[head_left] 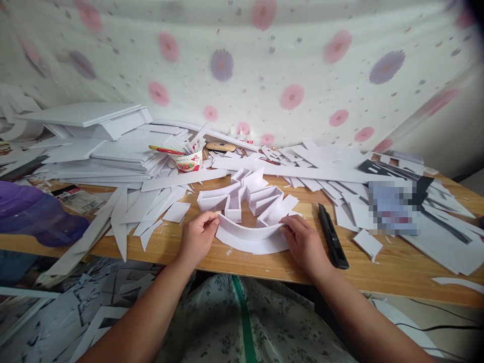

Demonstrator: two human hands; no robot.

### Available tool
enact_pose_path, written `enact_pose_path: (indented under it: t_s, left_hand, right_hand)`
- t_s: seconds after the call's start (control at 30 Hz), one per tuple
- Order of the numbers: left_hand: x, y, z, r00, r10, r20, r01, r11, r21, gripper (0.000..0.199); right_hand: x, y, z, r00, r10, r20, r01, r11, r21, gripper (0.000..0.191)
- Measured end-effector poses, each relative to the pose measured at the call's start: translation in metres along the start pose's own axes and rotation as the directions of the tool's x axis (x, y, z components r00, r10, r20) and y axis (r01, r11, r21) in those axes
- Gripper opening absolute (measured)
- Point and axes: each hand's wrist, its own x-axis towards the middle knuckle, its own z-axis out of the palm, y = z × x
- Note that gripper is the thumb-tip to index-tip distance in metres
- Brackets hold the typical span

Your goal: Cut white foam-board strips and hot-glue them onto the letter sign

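Presently a curved white strip (249,233) is pinched at its ends by the left hand (197,237) and right hand (305,246). Uneven pressure could kink it against the black knife (333,236) at three o'clock.

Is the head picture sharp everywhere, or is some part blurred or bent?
Head view: even soft light, no glare; both hands and the curved white strip are sharp; the table edge bows from lens distortion; corners blur and darken; a pixelated patch hides something.

Two hands (198,236), one black knife (333,236), one cup (188,161).
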Motion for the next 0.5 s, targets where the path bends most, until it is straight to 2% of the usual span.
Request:
enact_pose_path:
  t_s: [0.5]
  left_hand:
    - [-0.0015,0.0018,0.0002,1.0,0.016,0.002,-0.016,1.0,0.006,0.02]
  right_hand:
    - [-0.003,0.0063,0.0045,0.999,-0.027,-0.022,0.027,1.0,0.011,0.015]
